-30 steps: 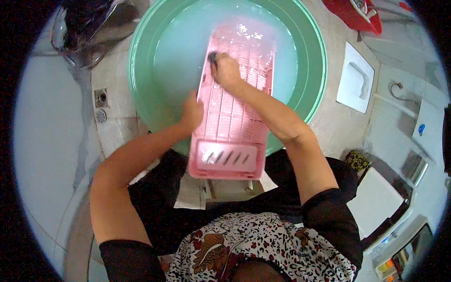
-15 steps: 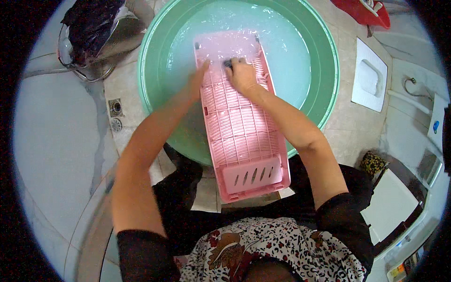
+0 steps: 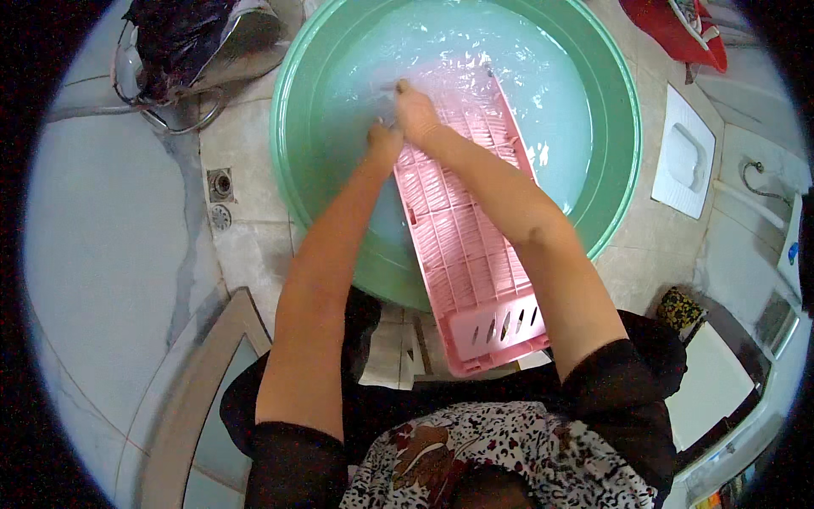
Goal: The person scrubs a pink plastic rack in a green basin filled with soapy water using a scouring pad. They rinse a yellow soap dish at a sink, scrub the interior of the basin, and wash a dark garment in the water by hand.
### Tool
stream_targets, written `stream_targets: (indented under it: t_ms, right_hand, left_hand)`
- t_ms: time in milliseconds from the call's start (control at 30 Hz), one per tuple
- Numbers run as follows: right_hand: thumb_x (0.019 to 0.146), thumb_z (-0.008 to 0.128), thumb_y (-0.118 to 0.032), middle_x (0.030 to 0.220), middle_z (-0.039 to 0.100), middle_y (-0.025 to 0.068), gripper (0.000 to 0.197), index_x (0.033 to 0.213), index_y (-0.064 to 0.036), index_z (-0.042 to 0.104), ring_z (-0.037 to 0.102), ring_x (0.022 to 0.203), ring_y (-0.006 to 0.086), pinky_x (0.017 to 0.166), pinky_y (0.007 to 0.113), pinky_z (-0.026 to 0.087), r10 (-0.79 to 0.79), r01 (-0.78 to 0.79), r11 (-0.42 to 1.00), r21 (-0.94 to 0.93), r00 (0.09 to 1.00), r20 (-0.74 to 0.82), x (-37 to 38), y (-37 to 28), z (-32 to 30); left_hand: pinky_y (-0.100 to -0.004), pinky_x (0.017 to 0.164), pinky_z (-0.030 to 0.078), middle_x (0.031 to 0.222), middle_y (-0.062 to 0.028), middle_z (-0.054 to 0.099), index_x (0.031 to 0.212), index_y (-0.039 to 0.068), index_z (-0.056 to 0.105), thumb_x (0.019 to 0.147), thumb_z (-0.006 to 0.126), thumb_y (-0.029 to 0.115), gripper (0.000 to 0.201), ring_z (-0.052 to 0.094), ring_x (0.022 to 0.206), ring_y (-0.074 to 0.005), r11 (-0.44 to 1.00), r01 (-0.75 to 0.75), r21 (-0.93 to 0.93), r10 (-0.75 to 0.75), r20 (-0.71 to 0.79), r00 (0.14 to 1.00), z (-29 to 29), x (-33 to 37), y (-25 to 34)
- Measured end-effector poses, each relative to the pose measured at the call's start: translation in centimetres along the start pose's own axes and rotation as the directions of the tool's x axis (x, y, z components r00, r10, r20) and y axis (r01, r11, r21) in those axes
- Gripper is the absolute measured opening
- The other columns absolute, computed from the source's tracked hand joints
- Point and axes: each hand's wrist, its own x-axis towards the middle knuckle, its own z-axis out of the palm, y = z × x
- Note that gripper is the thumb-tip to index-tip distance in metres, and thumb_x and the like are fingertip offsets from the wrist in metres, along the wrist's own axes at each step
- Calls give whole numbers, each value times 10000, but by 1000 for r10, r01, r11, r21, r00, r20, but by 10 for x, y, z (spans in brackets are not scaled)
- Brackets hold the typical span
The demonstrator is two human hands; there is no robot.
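Observation:
A pink plastic washboard point(image 3: 462, 229), ribbed and slotted at its near end, leans in a large green basin point(image 3: 626, 161). Its far end dips into cloudy, bluish soapy water point(image 3: 551, 110). Just off the board's upper left edge, my left hand point(image 3: 386, 142) is closed at the water. My right hand point(image 3: 415, 114) is closed too, right beside it and slightly farther away. A small, dark greyish bit shows between the two hands, too blurred and covered to name.
A metal bucket point(image 3: 246, 51) holding dark cloth point(image 3: 174, 42) stands at the far left. Near it are floor drains point(image 3: 220, 185). A white squat toilet point(image 3: 685, 157) lies to the right, with a red container point(image 3: 678, 30) beyond. A framed panel point(image 3: 191, 424) is at the near left.
My left hand has come off the board's left edge and both hands are now together at its upper left. The view has shifted, and the board appears farther right.

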Motion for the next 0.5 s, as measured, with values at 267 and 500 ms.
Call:
stream_targets:
  t_ms: [267,500]
  right_hand:
    - [736,498,-107,1054,558,168,245,945,-41,607,584,888,323,762,395,476,-297,381,888,-259,903,309,20,-41,-36]
    - [738,515,-84,947,520,173,162,896,-56,542,551,832,370,694,439,466,-62,63,998,24,997,-45,9,-59,-19]
  left_hand:
    - [-397,790,454,928,-244,603,915,-47,599,678,606,115,287,578,918,-376,981,135,141,-141,34,989,-91,-27,27]
    - [-384,664,468,790,-180,582,824,-33,591,695,555,94,184,583,756,-316,875,270,-403,-236,134,963,-102,-30,41]
